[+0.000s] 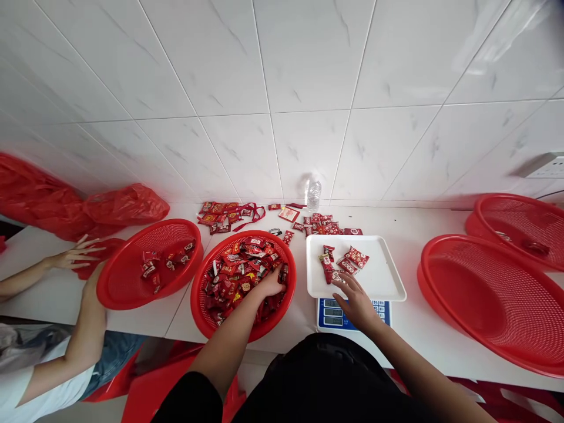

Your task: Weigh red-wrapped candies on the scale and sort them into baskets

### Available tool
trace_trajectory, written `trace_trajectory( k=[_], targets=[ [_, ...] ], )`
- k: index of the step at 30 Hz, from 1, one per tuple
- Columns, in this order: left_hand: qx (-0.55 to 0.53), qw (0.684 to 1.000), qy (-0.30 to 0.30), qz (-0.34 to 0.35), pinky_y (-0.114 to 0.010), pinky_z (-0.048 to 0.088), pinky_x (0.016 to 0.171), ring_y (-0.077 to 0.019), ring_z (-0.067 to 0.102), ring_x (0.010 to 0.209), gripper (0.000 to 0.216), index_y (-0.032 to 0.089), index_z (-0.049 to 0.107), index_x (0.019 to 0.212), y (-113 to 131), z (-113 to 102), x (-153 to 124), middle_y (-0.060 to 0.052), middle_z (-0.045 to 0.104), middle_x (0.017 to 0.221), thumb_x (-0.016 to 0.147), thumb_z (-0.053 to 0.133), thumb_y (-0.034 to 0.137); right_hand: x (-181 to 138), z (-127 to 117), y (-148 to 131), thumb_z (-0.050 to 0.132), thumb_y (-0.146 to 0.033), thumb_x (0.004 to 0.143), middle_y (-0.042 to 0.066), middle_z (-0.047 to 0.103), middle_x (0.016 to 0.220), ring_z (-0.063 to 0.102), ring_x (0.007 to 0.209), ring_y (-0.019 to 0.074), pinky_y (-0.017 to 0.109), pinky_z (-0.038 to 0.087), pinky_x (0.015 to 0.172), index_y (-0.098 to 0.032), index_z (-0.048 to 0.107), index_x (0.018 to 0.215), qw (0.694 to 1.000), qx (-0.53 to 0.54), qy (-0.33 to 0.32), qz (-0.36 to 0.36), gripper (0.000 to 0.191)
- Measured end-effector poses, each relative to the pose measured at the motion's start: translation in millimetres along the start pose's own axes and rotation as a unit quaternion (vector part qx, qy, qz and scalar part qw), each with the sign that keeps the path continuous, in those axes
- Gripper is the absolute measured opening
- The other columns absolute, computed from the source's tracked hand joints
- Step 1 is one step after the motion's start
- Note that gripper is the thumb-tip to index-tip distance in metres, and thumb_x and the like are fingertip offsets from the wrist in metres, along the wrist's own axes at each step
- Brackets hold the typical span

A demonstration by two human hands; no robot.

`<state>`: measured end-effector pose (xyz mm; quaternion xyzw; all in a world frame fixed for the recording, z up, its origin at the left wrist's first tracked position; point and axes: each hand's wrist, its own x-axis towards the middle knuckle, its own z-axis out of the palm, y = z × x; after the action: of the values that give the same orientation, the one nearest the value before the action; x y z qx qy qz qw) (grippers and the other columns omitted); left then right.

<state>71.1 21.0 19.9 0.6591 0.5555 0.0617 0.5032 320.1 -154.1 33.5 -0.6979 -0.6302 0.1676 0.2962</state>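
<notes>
**Red Packets (240,276) Crowd a White Worktop (304,320)**

A person in black works between a brimming red mesh basket (287,311) and a digital weighing scale (333,312). The left hand (274,284) reaches among the wrapped packets at the basket's right side, fingers partly buried; whether they grasp anything cannot be told. The right hand (356,301) is loose and spread, holding nothing, over the front edge of the scale's white tray (381,276), its fingertips just beside a small group of tray packets (356,257); contact is unclear.

Behind the tray, more loose packets (324,224) lie near a clear plastic bottle (314,197), with a red ribbon (251,216) and another cluster (218,216) farther left. At left, a co-worker's hand (73,258) rests by a red plastic bag (97,258), next to a second basket (130,249) holding a few packets. Two larger red baskets, one in front (489,299) and one behind (520,217), stand at right.
</notes>
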Motion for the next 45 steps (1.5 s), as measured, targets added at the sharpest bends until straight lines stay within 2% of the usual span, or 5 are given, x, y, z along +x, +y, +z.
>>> trace_trajectory(
  k=[10, 20, 27, 38, 45],
  targets=[
    [-0.072, 0.992, 0.087, 0.051, -0.031, 0.047, 0.074, -0.0214, 0.062, 0.076, 0.027, 0.018, 0.062, 0.079, -6, -9, -19, -0.002, 0.067, 0.077, 0.056, 0.074, 0.026, -34, -26, -9, 0.046, -0.035, 0.088, 0.008, 0.055, 0.129, 0.052, 0.119, 0.0258, 0.043, 0.047, 0.096, -0.027, 0.061, 0.116, 0.993, 0.055, -0.041, 0.094, 0.033],
    [-0.014, 0.963, 0.247, 0.108, -0.034, 0.044, 0.086, -0.0264, 0.061, 0.097, 0.034, 0.021, 0.061, 0.098, 81, -35, -40, -0.006, 0.068, 0.097, 0.068, 0.071, 0.034, -29, -34, -13, 0.044, -0.034, 0.089, 0.008, 0.055, 0.129, 0.050, 0.120, 0.0256, 0.044, 0.045, 0.098, -0.026, 0.060, 0.119, 0.995, 0.049, -0.046, 0.077, 0.035],
    [-0.107, 0.971, 0.109, 0.187, -0.031, 0.048, 0.076, -0.0211, 0.063, 0.082, 0.035, 0.020, 0.060, 0.098, 127, 3, -47, -0.004, 0.068, 0.090, 0.070, 0.071, 0.039, -31, -37, -16, 0.044, -0.034, 0.089, 0.008, 0.054, 0.130, 0.049, 0.121, 0.0260, 0.044, 0.044, 0.099, -0.025, 0.059, 0.120, 0.994, 0.046, -0.048, 0.091, 0.036],
    [-0.275, 0.951, -0.065, 0.124, -0.035, 0.049, 0.087, -0.0230, 0.058, 0.108, 0.035, 0.019, 0.055, 0.112, 124, 80, -5, -0.012, 0.061, 0.115, 0.083, 0.061, 0.038, -36, -36, -10, 0.044, -0.034, 0.089, 0.009, 0.055, 0.130, 0.051, 0.120, 0.0259, 0.043, 0.045, 0.097, -0.025, 0.060, 0.119, 0.994, 0.045, -0.037, 0.097, 0.035],
    [-0.109, 0.981, 0.002, 0.160, -0.031, 0.050, 0.081, -0.0184, 0.061, 0.099, 0.028, 0.019, 0.056, 0.112, 117, 68, -9, -0.008, 0.063, 0.108, 0.087, 0.050, 0.030, -31, -32, -5, 0.044, -0.029, 0.090, 0.009, 0.053, 0.131, 0.050, 0.120, 0.0254, 0.043, 0.046, 0.097, -0.023, 0.058, 0.120, 0.995, 0.008, -0.042, 0.087, 0.034]
  ],
)
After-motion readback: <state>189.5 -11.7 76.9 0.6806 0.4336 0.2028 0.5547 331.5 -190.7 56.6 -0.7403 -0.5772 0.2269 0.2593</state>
